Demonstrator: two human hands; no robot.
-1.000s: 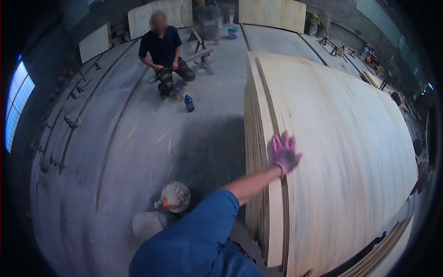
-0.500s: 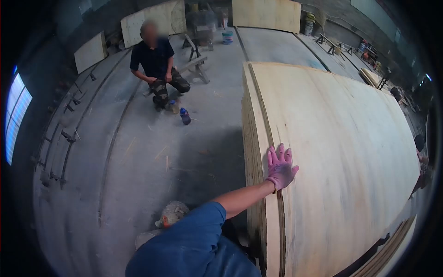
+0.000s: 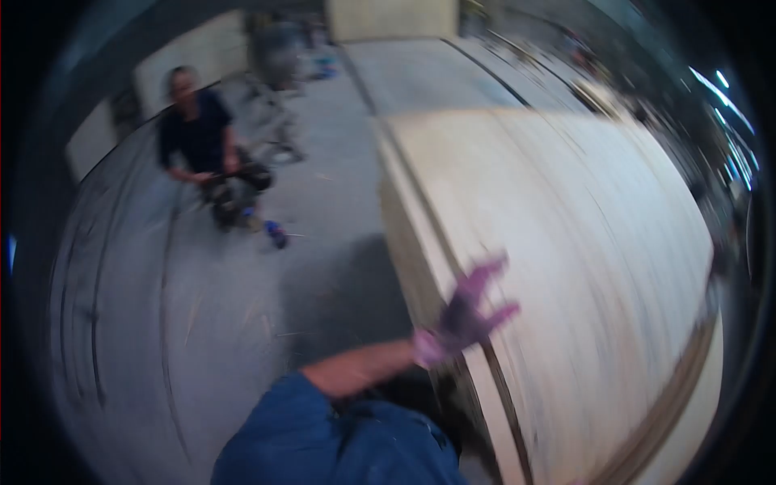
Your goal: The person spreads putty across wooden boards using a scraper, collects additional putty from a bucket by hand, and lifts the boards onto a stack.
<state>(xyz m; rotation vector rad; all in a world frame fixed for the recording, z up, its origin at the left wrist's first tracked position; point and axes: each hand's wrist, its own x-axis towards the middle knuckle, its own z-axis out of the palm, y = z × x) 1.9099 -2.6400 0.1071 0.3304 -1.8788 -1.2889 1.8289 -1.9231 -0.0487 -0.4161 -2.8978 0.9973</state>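
Note:
My left hand (image 3: 466,314), in a pink glove with a darkened back, is over the left edge of a tall stack of pale wood sheets (image 3: 566,242). Its fingers are spread and hold nothing. Motion blur hides whether the hand touches the wood. Along the stack's left side, a narrow strip of a lower sheet (image 3: 420,210) shows beyond a dark gap beside the top sheet. My right hand is out of view.
A person (image 3: 198,137) sits low on the left, with a blue bottle (image 3: 276,234) on the floor nearby. Another pale sheet (image 3: 392,20) stands at the far end. More layered sheets (image 3: 671,396) lie at the lower right. Dark grooves run along the grey floor (image 3: 323,178).
My left hand, which lay flat on the sheet with fingers pointing forward, has turned and shifted left and slightly down, fingers spread. The view has swung right and is now blurred.

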